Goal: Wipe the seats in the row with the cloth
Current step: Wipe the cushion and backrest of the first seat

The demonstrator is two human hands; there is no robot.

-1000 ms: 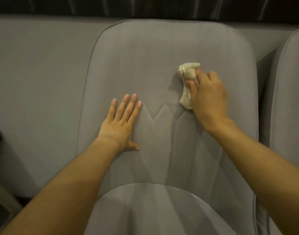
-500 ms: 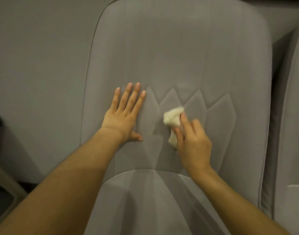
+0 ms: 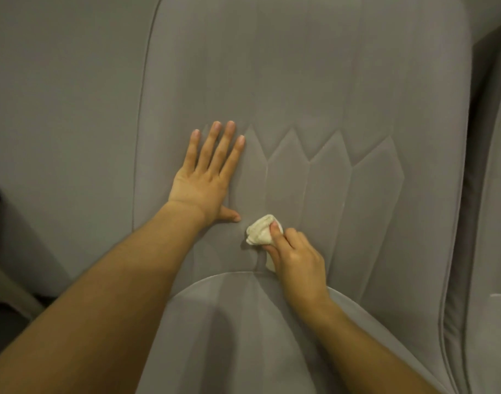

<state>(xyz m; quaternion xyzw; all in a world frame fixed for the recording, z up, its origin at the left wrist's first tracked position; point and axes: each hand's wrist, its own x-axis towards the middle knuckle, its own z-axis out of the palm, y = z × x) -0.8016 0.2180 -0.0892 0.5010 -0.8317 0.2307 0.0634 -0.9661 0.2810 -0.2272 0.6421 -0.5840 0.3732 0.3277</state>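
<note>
A grey fabric seat fills the view, its backrest (image 3: 314,89) stitched with pointed panels and its cushion (image 3: 243,322) below. My right hand (image 3: 296,263) grips a bunched cream cloth (image 3: 259,231) and holds it against the lower backrest, just above the seam where the cushion meets it. My left hand (image 3: 208,174) lies flat on the backrest to the left of the cloth, fingers straight and spread, thumb pointing at the cloth.
A second grey seat (image 3: 496,194) stands at the right edge, with a dark gap between the two. A plain grey panel (image 3: 58,109) runs to the left of the seat. Dark floor and a pale frame piece show at lower left.
My right hand has dragged the cloth from the upper right of the backrest down and left to its base. The left hand has stayed pressed in place. The view has tilted downward.
</note>
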